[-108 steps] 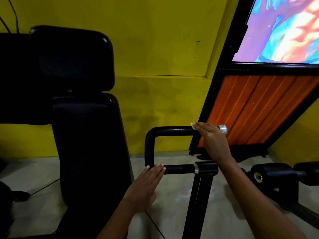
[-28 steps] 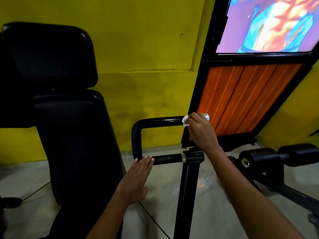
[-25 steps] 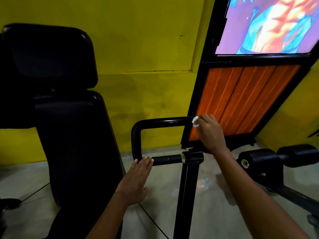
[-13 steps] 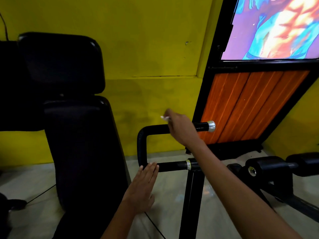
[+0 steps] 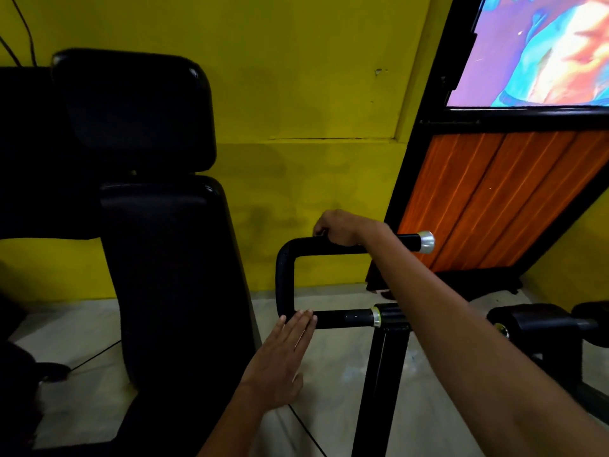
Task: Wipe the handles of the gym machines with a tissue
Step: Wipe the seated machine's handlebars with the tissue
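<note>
A black U-shaped machine handle (image 5: 285,278) has a top bar ending in a silver cap (image 5: 426,241) and a lower bar joined to an upright post (image 5: 379,390). My right hand (image 5: 339,227) curls over the top bar near its left bend, pressing a white tissue onto it. The tissue is almost wholly hidden under the fingers. My left hand (image 5: 283,354) lies flat with straight fingers, its tips touching the left end of the lower bar.
A tall black padded seat back (image 5: 164,265) with a headrest (image 5: 131,110) stands left of the handle. Black roller pads (image 5: 543,321) sit low on the right. Behind are a yellow wall, an orange slatted panel (image 5: 494,199) and a colourful poster (image 5: 534,51). A cable (image 5: 306,430) crosses the floor.
My right hand has slid left along the top bar, from the silver-capped end to near the bend, uncovering the cap. My left hand has stayed at the lower bar.
</note>
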Tool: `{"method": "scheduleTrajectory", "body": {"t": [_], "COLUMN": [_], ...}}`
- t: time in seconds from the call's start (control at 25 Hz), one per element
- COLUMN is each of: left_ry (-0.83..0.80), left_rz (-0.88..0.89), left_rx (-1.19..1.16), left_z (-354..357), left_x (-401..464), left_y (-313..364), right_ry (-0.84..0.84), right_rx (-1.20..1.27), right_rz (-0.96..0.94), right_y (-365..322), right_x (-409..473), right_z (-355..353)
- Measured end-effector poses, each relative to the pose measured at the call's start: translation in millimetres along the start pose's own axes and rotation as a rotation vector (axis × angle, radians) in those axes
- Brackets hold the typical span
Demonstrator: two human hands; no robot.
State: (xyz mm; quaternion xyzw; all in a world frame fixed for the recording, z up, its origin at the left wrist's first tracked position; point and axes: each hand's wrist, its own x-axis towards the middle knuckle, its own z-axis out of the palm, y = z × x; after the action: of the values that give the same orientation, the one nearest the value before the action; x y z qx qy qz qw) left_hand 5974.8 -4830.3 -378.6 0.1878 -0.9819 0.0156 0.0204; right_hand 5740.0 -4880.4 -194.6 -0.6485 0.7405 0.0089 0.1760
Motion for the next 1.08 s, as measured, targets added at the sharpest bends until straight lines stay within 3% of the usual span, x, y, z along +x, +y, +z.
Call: {"method": "scheduleTrajectory", "body": {"t": [0.24, 0.36, 0.48, 0.6, 0.8, 0.92, 1.08], "left_ry": [-0.003, 0.016, 0.002, -0.011, -0.022, -0.011, -0.057], "left_rz": [0.023, 0.027, 0.008, 0.009, -0.009, -0.009, -0.015], "left_rx": [0.028, 0.025, 0.02, 0.028, 0.054, 0.066, 0.047], "left_z": [-4.6, -4.4, -4.9, -4.5, -7.1, -6.7, -5.2], "left_x": [-0.4, -1.0, -0.6, 0.4, 0.6, 1.8, 1.3], "left_y": [-3.9, -5.1, -2.3, -1.1, -0.7, -0.4, -1.2], "right_ry": [-0.054, -0.094, -0.015, 0.118, 0.208, 0.108, -0.097], "right_rx": [-0.079, -0.207, -0.143, -0.107, 0.007, 0.068, 0.063], "right_rz": [0.118, 0.275, 0.387, 0.306, -0.05, -0.132, -0.057], "right_y": [46.0, 83.2, 100.2, 77.1, -11.6, -46.8, -35.6], "right_x": [-15.4, -43.1, -67.9, -54.5, -9.3, 5.9, 11.1], "right_z": [-6.1, -14.0, -12.8, -7.9, -1.4, 5.4, -8.2]}}
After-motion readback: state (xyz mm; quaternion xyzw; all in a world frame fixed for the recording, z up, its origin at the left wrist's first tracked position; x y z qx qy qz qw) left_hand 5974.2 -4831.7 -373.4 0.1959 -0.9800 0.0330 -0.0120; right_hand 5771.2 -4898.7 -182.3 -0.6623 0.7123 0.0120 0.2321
